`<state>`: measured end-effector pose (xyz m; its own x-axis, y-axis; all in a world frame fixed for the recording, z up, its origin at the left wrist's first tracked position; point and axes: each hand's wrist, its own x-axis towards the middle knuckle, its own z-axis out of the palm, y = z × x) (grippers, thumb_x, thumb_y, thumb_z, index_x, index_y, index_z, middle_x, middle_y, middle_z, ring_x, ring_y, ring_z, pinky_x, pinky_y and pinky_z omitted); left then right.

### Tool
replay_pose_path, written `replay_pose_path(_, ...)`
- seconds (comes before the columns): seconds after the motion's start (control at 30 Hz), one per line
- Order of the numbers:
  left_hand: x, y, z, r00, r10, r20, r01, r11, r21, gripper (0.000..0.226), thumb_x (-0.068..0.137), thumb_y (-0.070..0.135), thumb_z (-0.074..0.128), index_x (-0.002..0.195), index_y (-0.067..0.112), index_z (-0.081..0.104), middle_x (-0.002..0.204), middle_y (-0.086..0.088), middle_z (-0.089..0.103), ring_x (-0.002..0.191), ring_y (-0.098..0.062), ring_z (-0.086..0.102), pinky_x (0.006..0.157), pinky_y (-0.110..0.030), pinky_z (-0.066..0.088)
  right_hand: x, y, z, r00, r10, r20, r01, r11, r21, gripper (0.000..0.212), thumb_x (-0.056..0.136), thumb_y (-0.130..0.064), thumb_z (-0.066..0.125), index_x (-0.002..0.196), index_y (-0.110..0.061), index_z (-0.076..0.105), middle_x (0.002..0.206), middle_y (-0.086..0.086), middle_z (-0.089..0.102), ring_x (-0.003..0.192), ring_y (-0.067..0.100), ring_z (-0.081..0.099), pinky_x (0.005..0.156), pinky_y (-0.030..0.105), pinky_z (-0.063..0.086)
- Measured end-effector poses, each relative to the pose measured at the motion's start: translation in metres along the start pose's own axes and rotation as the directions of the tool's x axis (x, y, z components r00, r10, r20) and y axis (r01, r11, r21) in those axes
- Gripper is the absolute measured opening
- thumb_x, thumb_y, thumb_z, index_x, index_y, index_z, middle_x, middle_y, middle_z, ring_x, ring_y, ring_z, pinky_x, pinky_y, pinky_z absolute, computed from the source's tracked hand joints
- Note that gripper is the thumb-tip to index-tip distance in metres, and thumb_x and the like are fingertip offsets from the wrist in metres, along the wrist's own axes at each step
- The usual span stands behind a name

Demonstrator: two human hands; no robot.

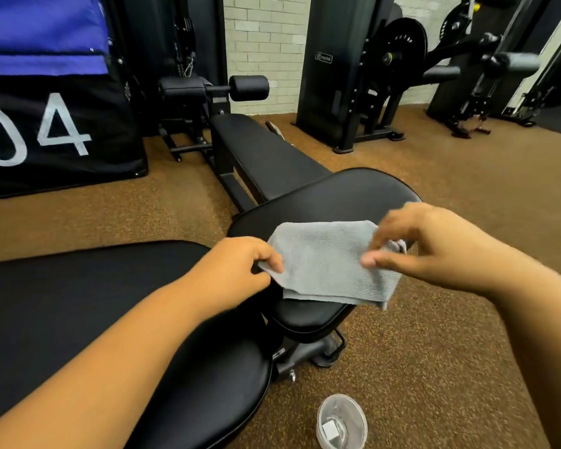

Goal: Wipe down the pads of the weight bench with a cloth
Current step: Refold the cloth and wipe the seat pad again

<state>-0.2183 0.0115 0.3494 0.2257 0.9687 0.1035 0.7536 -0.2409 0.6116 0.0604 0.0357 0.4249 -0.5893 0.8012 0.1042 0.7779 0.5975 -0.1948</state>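
Head view: the left hand (240, 264) pinches one corner of the gray cloth (327, 264), and the right hand (428, 244) pinches the other side, just above a black pad (334, 196). I think wiping has barely started; every pad looks left to do.

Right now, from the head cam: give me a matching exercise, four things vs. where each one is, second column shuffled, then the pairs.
Things:
1. grey cloth
2. clear plastic cup
3. roller pad
4. black banner with "04"

Places:
A. on the brown floor near the bottom edge
B. far end of the long bench, by the brick wall
C. held over the black seat pad by the left hand and right hand
D. upper left, standing on the floor

Pairs: 1-C, 2-A, 3-B, 4-D
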Motion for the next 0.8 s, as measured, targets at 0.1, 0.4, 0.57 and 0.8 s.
replay_pose_path(0.1, -0.003, 0.005, 0.007, 0.998, -0.018, 0.061, 0.015, 0.998, 0.058, 0.038, 0.083, -0.001, 0.05, 0.094, 0.026, 0.075, 0.111, 0.015, 0.068, 0.105, 0.0, 0.058, 0.092, -0.015, 0.043, 0.025, -0.019, 0.034, 0.976, -0.151, -0.154, 0.142, 0.988, -0.068, 0.036, 0.094, -0.05, 0.046, 0.108, -0.028, 0.07, 0.112, -0.01, 0.065, 0.106, 0.01, 0.055, 0.096, 0.031, 0.043)
replay_pose_path(0.4, -0.007, -0.013, 0.009, 0.975, -0.187, -0.117, 0.201, 0.972, 0.122, 0.039, 0.095, 0.007, 0.041, 0.124, 0.025, 0.06, 0.13, 0.009, 0.054, 0.109, -0.008, 0.051, 0.085, -0.018, 0.036, 0.073, 0.021, 0.076, 0.982, -0.071, 0.175, 0.134, 0.915, -0.38, 0.057, 0.101, -0.054, 0.015, 0.154, -0.033, 0.01, 0.163, -0.007, 0.005, 0.15, 0.022, 0.002, 0.119, 0.045, 0.005)
replay_pose_path(0.57, -0.008, -0.009, 0.023, 0.973, -0.198, -0.121, 0.213, 0.968, 0.132, 0.039, 0.099, 0.024, 0.049, 0.137, 0.022, 0.049, 0.142, 0.008, 0.047, 0.127, -0.009, 0.046, 0.096, -0.017, 0.032, 0.102, 0.061, 0.061, 0.949, 0.313, 0.026, -0.283, 0.887, -0.366, 0.057, 0.101, -0.051, 0.011, 0.154, -0.03, 0.006, 0.163, -0.002, 0.001, 0.15, 0.029, -0.001, 0.12, 0.05, 0.004)
replay_pose_path(0.8, -0.012, -0.015, 0.033, 0.968, -0.216, -0.127, 0.232, 0.965, 0.121, 0.054, 0.089, 0.046, 0.063, 0.134, 0.018, 0.049, 0.136, 0.006, 0.045, 0.122, -0.011, 0.047, 0.095, -0.021, 0.037, 0.066, -0.018, 0.109, 0.995, 0.031, 0.091, 0.004, 0.935, -0.356, 0.063, 0.096, -0.053, -0.002, 0.154, -0.031, 0.009, 0.163, -0.003, 0.006, 0.149, 0.029, 0.004, 0.118, 0.051, 0.006)
